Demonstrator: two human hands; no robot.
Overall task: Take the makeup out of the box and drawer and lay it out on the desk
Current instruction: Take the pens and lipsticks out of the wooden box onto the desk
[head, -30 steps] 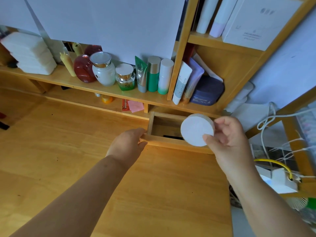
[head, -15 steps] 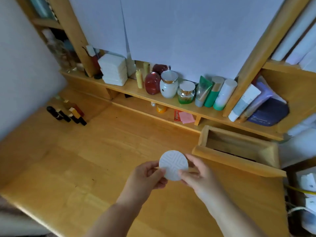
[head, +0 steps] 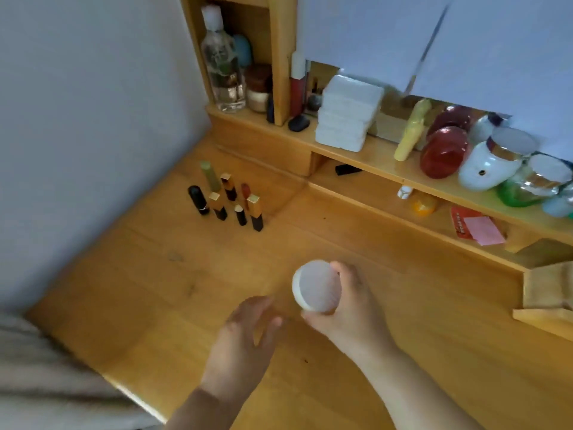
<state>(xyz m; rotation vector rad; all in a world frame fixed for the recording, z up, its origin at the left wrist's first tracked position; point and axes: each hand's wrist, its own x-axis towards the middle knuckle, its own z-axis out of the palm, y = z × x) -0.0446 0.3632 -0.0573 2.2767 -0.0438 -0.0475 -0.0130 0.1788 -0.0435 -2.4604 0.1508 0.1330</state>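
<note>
A round white compact (head: 316,287) is held over the wooden desk (head: 155,290) by my right hand (head: 347,308), fingers wrapped around its right side. My left hand (head: 245,339) hovers just left and below it, fingers spread, touching nothing. Several lipsticks (head: 229,198) stand upright in a cluster on the desk near the left wall. The open wooden drawer (head: 548,293) shows at the right edge; its inside is out of view.
A low shelf (head: 381,156) holds a stack of white pads (head: 347,113), a yellow tube, a red jar (head: 443,150), a white jar (head: 490,162) and a green jar. A clear bottle (head: 221,63) stands in the corner cubby. Pink notes (head: 486,231) lie under the shelf.
My view has swung left, away from the drawer. The left hand has let go of the compact; the right hand alone now carries it leftward over the desk.
</note>
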